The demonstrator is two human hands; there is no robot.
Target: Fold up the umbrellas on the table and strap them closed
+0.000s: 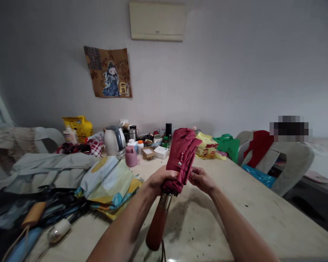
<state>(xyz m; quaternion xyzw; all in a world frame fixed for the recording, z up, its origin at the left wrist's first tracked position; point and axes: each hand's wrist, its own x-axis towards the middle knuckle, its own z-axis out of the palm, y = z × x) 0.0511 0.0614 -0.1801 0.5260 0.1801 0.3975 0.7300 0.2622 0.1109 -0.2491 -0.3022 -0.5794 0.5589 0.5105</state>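
Observation:
A folded dark red umbrella (182, 149) is held above the table, its brown handle (156, 227) slanting down toward me with a cord loop below. My left hand (164, 177) is wrapped round the lower part of the folded canopy, thumb across the front. At the canopy's right edge, my right hand (201, 179) has its fingers pinched together on the fabric, apparently at a fold or strap; the exact bit is partly hidden. A small white logo shows on the red cloth.
More folded umbrellas (109, 182) lie on the table's left side. Along the wall stand a kettle (114, 141), a pink jug (131, 156), small boxes (161, 152), bottles and a yellow bag (206, 145). Chairs (292, 163) flank the right edge, with another person's head beyond.

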